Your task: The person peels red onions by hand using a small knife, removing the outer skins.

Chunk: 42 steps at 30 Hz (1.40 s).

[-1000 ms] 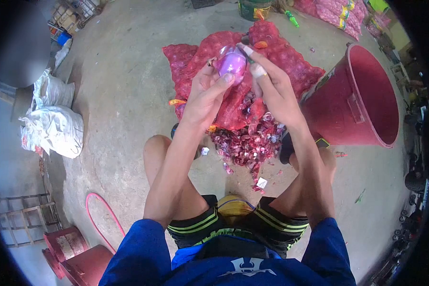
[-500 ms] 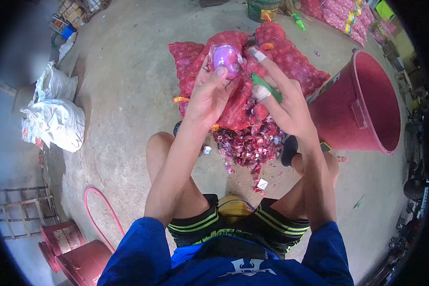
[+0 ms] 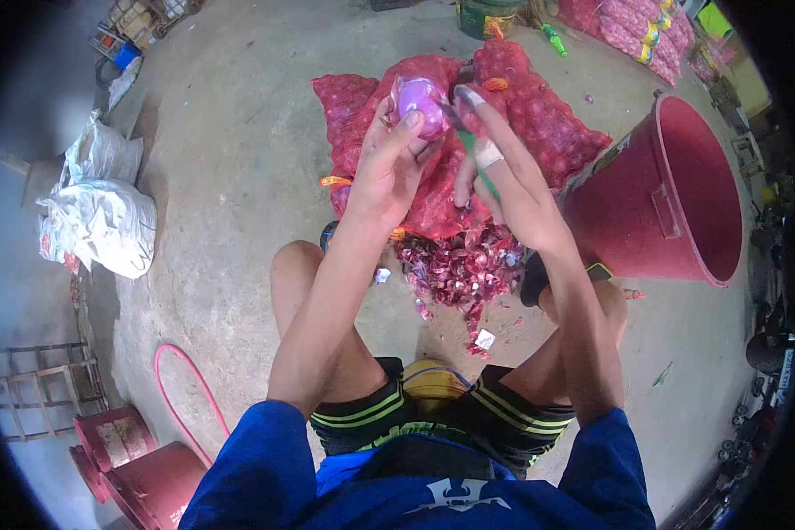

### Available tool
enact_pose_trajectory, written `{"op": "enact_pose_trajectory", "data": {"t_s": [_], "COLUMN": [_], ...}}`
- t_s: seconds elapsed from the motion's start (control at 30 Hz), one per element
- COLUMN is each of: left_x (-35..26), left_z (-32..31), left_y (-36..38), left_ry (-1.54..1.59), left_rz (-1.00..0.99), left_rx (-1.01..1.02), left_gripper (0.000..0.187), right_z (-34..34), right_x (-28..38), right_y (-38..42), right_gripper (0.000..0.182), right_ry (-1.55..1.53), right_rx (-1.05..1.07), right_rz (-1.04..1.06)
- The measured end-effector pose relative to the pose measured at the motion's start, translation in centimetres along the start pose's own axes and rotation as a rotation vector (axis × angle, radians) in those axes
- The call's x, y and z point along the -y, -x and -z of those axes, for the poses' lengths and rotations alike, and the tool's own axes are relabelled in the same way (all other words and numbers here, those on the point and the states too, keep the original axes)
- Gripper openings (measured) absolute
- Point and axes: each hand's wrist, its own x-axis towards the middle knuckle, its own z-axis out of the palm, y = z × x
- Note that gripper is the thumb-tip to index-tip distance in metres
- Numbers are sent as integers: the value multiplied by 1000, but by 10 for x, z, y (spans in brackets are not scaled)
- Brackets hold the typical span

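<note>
A peeled red onion (image 3: pixel 423 108), shiny and purple, sits in the fingers of my left hand (image 3: pixel 387 168), with the thumb pressed on its near side. My right hand (image 3: pixel 526 181) grips a small knife (image 3: pixel 483 170) by its green handle, and white tape wraps some of its fingers. The blade points left, its tip right at the onion's side. Beneath both hands lie red mesh sacks (image 3: pixel 539 115) filled with onions. A heap of dry onion skins (image 3: pixel 464 274) covers the floor below them, between my knees.
A large red tub (image 3: pixel 623 216) leans open on the right. White sacks (image 3: pixel 106 225) stand at left, above a pink hose (image 3: pixel 190 362) and red buckets (image 3: pixel 155 477). Further back are a green bucket (image 3: pixel 486 19) and more full mesh sacks (image 3: pixel 645 31).
My right hand has turned and moved slightly left, bringing the blade to the onion. The onion has rotated a little in my left hand, showing more smooth purple surface.
</note>
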Motion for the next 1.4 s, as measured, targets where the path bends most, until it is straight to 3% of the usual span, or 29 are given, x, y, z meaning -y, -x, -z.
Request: {"op": "enact_pose_trajectory", "data": {"t_s": [0.2,0.33,0.5,0.73,0.8,0.83,0.9,1.0,1.03,1.07,1.4], "left_x": [2,5,6,9,10,11,10,6,7,6,-9], "left_z": [-2,-4,-8,-2,3,6,3,-1,-3,-6,-8], "left_y": [3,4,3,4,4,3,3,4,0,-2,2], "left_ry": [-34,-54,-43,185,231,293,358,227,84,-58,-349], "left_rz": [28,1,-21,105,118,143,168,124,16,-91,-199], "left_rx": [24,76,120,112,153,235,320,187,163,139,80], "left_gripper": [59,58,61,68,69,67,66,68,70,72,71], "right_z": [-2,-4,0,2,8,13,25,28,28,28,35], "right_x": [-8,-1,-5,-21,-22,-23,-24,-18,-14,-7,1], "right_y": [-5,-4,-13,-19,-20,-21,-23,-14,-11,-8,2], "right_gripper": [62,55,42,41,43,43,48,54,54,57,68], "right_ry": [420,525,387,335,281,281,238,218,216,256,196], "right_rx": [-104,-129,-295,-348,-400,-400,-358,-235,-229,-172,75], "right_rz": [374,288,259,368,166,166,46,21,20,62,171]}}
